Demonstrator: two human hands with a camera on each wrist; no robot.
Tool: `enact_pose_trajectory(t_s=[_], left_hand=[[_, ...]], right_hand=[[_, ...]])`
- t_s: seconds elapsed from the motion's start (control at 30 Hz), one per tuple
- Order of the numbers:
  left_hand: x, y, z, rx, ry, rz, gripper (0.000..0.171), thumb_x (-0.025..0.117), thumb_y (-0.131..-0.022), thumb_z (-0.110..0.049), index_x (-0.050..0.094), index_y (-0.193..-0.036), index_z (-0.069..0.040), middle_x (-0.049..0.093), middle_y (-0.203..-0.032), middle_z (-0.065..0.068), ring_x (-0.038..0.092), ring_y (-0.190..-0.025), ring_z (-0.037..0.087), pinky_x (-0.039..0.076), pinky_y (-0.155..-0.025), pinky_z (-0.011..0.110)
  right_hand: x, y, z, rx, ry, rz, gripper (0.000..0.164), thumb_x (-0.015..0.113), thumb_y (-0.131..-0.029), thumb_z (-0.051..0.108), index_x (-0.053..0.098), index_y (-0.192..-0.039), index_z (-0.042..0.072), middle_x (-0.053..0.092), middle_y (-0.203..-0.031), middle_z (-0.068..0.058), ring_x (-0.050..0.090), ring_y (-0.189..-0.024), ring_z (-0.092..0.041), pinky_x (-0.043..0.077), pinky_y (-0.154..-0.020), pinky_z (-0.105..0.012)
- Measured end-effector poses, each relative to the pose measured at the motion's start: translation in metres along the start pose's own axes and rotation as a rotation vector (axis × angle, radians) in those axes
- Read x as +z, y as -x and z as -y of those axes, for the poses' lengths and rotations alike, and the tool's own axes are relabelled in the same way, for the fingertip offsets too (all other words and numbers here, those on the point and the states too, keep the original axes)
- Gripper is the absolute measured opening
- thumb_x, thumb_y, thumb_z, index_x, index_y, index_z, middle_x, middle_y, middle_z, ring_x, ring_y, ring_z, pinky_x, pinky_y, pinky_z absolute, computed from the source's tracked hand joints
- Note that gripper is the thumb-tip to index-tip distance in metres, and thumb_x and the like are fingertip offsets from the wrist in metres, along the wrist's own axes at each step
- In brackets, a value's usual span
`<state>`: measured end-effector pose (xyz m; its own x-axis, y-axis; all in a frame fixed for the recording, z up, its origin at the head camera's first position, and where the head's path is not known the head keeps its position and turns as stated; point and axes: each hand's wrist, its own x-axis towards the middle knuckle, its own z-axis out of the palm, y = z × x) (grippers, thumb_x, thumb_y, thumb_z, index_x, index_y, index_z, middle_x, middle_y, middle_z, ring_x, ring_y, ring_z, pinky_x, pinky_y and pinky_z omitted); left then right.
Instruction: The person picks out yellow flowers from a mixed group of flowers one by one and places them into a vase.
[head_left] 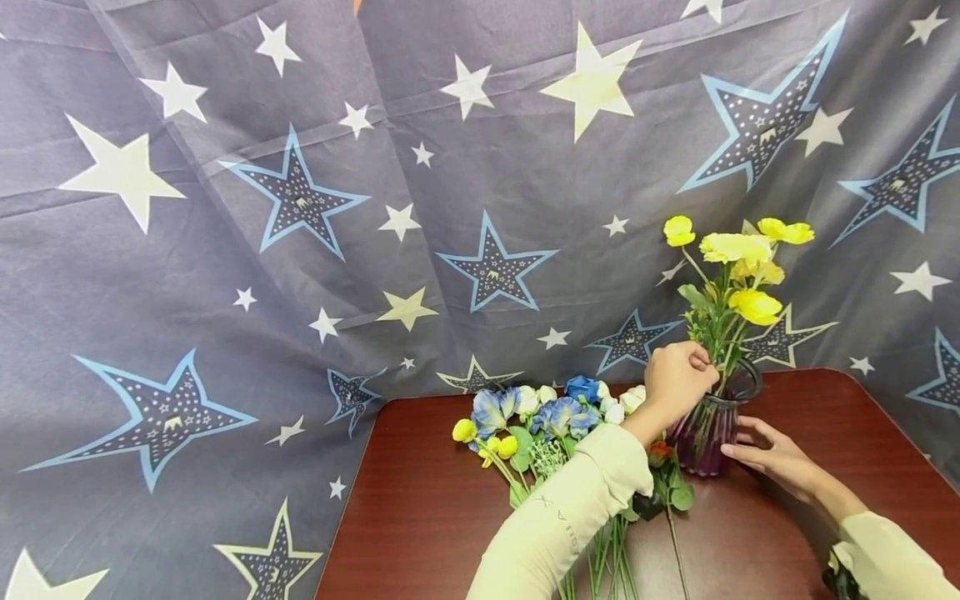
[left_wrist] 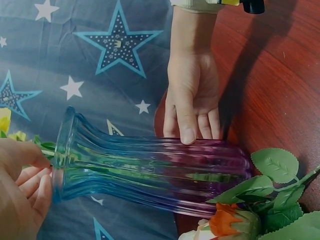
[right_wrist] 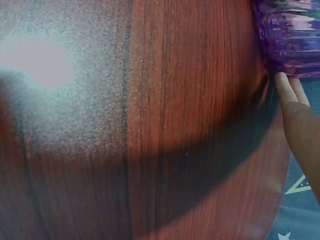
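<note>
At the mouth of a ribbed glass vase (head_left: pixel 705 442), my left hand (head_left: pixel 678 379) pinches green stems under several yellow flowers (head_left: pixel 738 250). The vase stands upright, blue at its rim and purple toward its base in the left wrist view. Low on its side my right hand (head_left: pixel 780 462) holds it, thumb in front and the other fingers partly hidden behind the glass. In the right wrist view only part of this hand (right_wrist: pixel 300 117) shows against the purple base (right_wrist: pixel 290 42). An orange rose (left_wrist: pixel 227 220) with green leaves lies beside the vase.
Blue flowers (head_left: pixel 558 414), white blooms (head_left: pixel 528 402) and small yellow blooms (head_left: pixel 465 430) lie on the reddish-brown wooden table (head_left: pixel 420 500), left of the vase. Their stems (head_left: pixel 615 558) point toward the near edge. A grey cloth (head_left: pixel 375 275) with stars hangs behind the table.
</note>
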<state>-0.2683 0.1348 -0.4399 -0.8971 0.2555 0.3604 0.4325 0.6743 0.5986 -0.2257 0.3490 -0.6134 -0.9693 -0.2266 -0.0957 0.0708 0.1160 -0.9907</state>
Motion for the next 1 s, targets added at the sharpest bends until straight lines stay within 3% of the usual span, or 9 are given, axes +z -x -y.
enact_pose_trajectory(t_s=[0.37,0.6,1.0], left_hand=[[0.0017,-0.0016,-0.0002,-0.031,-0.003,0.011,0.004,0.080,-0.084,-0.026,0.076,-0.083,-0.024,0.073,-0.074,-0.017,0.052,-0.061,-0.011,0.036,-0.057,0.006],[0.0007,-0.0010,-0.0017,-0.047,0.017,0.013,0.005,0.079,-0.085,-0.028,0.077,-0.086,-0.023,0.074,-0.075,-0.016,0.052,-0.059,-0.011,0.037,-0.056,0.006],[-0.0005,0.0003,-0.0026,-0.031,0.050,0.005,0.011,0.076,-0.090,-0.028,0.078,-0.098,-0.022,0.075,-0.077,-0.014,0.051,-0.057,-0.012,0.038,-0.053,0.005]], right_hand=[[0.0007,-0.0009,0.0002,-0.003,-0.007,0.005,0.040,0.063,-0.101,0.009,0.051,-0.132,0.030,0.062,-0.114,0.017,0.065,-0.103,0.001,0.058,-0.085,-0.024],[0.0020,-0.0002,0.0017,0.005,0.000,0.006,0.040,0.064,-0.100,0.010,0.052,-0.127,0.037,0.062,-0.114,0.019,0.065,-0.103,0.002,0.058,-0.086,-0.024],[0.0025,0.0010,0.0052,0.018,0.004,0.002,0.039,0.064,-0.101,0.012,0.050,-0.132,0.029,0.060,-0.117,0.013,0.064,-0.103,0.002,0.057,-0.087,-0.025]])
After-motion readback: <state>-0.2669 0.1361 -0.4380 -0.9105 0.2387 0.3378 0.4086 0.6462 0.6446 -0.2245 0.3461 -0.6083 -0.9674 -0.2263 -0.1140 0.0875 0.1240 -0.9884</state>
